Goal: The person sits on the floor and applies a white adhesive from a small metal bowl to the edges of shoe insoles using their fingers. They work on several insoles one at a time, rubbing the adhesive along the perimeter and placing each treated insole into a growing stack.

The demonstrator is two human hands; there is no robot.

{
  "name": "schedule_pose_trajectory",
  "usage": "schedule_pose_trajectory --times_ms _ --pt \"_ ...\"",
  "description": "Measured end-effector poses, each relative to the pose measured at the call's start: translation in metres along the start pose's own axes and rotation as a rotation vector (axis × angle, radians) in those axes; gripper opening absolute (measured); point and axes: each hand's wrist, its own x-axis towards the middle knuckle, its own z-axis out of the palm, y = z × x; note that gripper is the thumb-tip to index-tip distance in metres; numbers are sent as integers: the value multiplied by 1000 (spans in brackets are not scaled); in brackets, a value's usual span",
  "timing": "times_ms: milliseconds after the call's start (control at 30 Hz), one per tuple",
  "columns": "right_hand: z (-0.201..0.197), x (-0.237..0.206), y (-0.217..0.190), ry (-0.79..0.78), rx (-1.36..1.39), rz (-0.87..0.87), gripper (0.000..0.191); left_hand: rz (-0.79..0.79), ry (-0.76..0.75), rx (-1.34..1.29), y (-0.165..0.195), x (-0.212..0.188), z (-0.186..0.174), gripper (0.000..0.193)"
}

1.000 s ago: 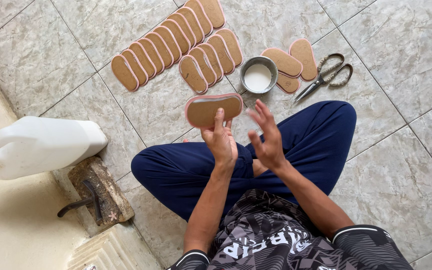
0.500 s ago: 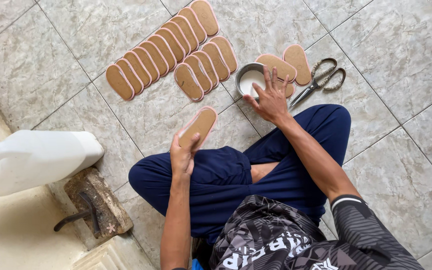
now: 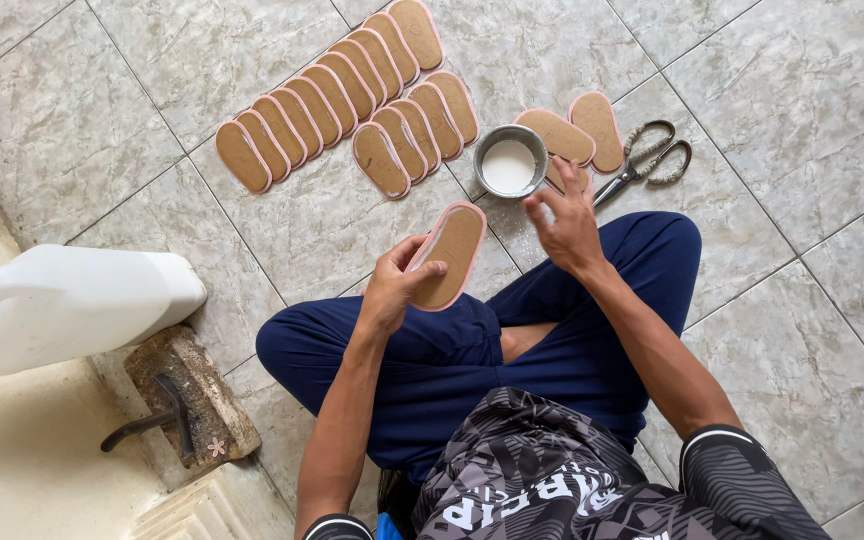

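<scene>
The left hand (image 3: 392, 285) grips a sole (image 3: 450, 256) over the knee; the right hand (image 3: 564, 225), fingers loosely spread and empty, hovers beside the cup (image 3: 512, 160). Best spread glue thinly, keeping the sole level.

A second ago both hands met at the insole (image 3: 449, 256) over the knee. Then the right hand (image 3: 564, 222) reached to the metal bowl (image 3: 510, 160); now it has drawn back, fingers spread. The left hand (image 3: 394, 283) alone holds the insole, tilted upright.
</scene>
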Motion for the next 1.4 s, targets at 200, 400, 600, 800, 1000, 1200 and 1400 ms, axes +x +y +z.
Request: schedule_pose_trajectory --times_ms 200,400,600,800,1000,1200,1400 --pt "-27 -37 -43 -171 579 -331 93 -11 -65 -24 23 -17 13 48" --pt "-28 -43 -59 -175 545 -370 89 -2 -77 -74 29 -23 17 48" --pt "-9 -61 -59 -70 426 -376 84 22 -56 -210 24 -22 24 49" --pt "4 -76 -70 -12 415 -484 77 47 14 -288 24 -20 31 49" --pt "-18 -44 -67 32 258 -430 82 68 -25 -221 30 -23 34 50" --pt "-5 -54 -68 4 240 -431 81 80 12 -279 33 -24 38 51" --pt "13 -86 -74 26 289 -514 73 87 108 -403 35 -14 44 52"
